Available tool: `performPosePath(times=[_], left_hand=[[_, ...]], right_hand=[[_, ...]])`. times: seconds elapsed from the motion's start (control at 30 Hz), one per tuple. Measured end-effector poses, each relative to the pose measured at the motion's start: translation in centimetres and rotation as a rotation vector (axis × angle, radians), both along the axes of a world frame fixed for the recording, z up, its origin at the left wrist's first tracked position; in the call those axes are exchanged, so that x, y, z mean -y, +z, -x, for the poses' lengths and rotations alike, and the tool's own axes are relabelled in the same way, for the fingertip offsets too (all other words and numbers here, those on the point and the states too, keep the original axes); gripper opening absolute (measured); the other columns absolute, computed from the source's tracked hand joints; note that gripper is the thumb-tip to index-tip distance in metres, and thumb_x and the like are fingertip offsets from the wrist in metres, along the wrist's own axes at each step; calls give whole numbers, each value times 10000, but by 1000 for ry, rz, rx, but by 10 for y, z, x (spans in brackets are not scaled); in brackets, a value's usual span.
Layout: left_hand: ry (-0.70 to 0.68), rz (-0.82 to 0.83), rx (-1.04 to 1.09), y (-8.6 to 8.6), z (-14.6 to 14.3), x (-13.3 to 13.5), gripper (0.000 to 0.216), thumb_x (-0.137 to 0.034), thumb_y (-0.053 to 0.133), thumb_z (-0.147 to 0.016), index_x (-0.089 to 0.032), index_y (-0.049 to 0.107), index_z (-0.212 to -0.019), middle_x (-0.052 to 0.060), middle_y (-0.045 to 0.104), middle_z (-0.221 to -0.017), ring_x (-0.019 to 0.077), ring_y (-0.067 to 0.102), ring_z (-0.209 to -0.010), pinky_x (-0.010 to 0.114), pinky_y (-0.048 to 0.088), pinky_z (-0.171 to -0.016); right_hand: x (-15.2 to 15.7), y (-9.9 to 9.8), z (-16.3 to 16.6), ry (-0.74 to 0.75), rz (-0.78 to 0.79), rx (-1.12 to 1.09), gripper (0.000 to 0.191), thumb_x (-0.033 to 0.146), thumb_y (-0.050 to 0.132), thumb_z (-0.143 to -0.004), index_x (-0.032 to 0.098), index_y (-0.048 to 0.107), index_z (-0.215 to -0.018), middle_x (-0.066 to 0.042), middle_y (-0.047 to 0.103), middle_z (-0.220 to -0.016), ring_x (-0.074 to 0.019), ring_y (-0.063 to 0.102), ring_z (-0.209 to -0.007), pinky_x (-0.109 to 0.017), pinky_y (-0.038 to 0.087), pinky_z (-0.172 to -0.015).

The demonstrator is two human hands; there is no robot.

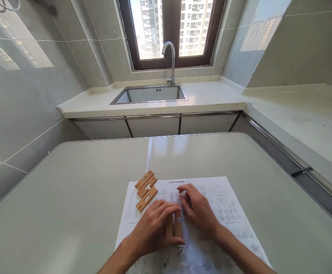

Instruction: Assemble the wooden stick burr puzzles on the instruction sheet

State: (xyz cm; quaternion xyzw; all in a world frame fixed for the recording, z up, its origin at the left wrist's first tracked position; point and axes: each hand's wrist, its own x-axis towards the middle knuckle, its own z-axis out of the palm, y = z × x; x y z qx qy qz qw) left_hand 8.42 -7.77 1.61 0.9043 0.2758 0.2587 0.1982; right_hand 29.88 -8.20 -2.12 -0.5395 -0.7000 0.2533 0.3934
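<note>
My left hand (158, 226) is closed around wooden puzzle pieces (177, 226), its thumb at their near end and its fingers over the far end. Two strips show with a narrow gap between them; the rest is covered by the hand. Just to the right, my right hand (197, 207) hovers at the sheet with bent fingers, thumb and index apart, and nothing visible between them. Both hands are over a printed paper sheet (229, 194). At its upper left corner several flat slotted wooden pieces (146, 198) lie side by side at a slant, with dark marks on them.
The sheet lies on a pale table (69, 198) with a seam running away from me. Beyond the table stand a white counter (206, 93), a sink (149, 101) and a tall faucet (173, 62) below a window. Another counter (305, 114) runs along the right.
</note>
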Motion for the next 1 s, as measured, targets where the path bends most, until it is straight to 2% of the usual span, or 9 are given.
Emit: performPosePath(times=[0.2, 0.33, 0.47, 0.53, 0.67, 0.77, 0.87, 1.0], left_hand=[[-102, -14, -35, -5, -9, 7, 753, -582, 873, -794, -228, 517, -1355, 96, 757, -1173, 286, 711, -1011, 444, 587, -912], [-117, 3, -57, -5, -9, 5, 769, -572, 868, -804, -229, 493, -1381, 99, 748, -1211, 303, 700, -1104, 461, 568, -982], [-137, 27, -99, 0, -3, 0, 885, -654, 831, -798, -216, 437, -1458, 145, 701, -1296, 330, 658, -1212, 477, 547, -1038], [-98, 24, -101, 2, 3, -3, 918, -679, 858, -744, -209, 470, -1430, 168, 658, -1340, 334, 641, -1225, 476, 550, -1042], [-40, 23, -137, 7, 14, -11, 908, -659, 938, -631, -219, 563, -1330, 152, 645, -1309, 336, 629, -1197, 482, 547, -1045], [-33, 30, -169, 11, 20, -15, 923, -664, 962, -569, -232, 594, -1296, 144, 637, -1310, 346, 618, -1193, 510, 539, -1051], [-35, 24, -194, 13, 22, -17, 854, -615, 984, -567, -258, 628, -1257, 128, 641, -1322, 356, 599, -1229, 527, 532, -1065], [-10, 6, -179, 8, 20, -15, 831, -559, 1001, -578, -261, 632, -1260, 121, 645, -1326, 354, 588, -1248, 536, 525, -1077]], right_hand=[[0, -1, -1, 4, -6, 6, 257, 104, 505, -981, 242, 601, -1174, -52, 685, -1121, -182, 682, -773, -336, 549, -734], [1, -1, 0, 6, -2, 26, 239, 108, 509, -985, 249, 615, -1146, -51, 685, -1132, -184, 675, -772, -331, 535, -708], [0, 1, -4, 41, 13, -10, 179, 142, 522, -1016, 244, 645, -1097, -56, 688, -1117, -177, 677, -769, -327, 536, -714], [-3, 5, -9, 106, 23, -29, 137, 175, 563, -1025, 248, 676, -1051, -45, 694, -1074, -176, 678, -786, -318, 539, -726], [-10, 15, -27, 369, 61, -39, 35, 245, 728, -970, 267, 755, -976, -29, 714, -1026, -203, 692, -947, -330, 547, -856], [-14, 24, -39, 496, 126, -54, 216, 326, 884, -846, 282, 788, -1034, -33, 721, -1057, -227, 689, -1002, -355, 550, -910], [-14, 28, -45, 585, 170, -28, 373, 359, 932, -787, 322, 801, -1135, -43, 692, -1153, -250, 671, -1085, -388, 553, -965], [-12, 24, -47, 583, 191, -15, 394, 328, 920, -801, 351, 799, -1176, -50, 677, -1177, -264, 657, -1119, -430, 553, -996]])
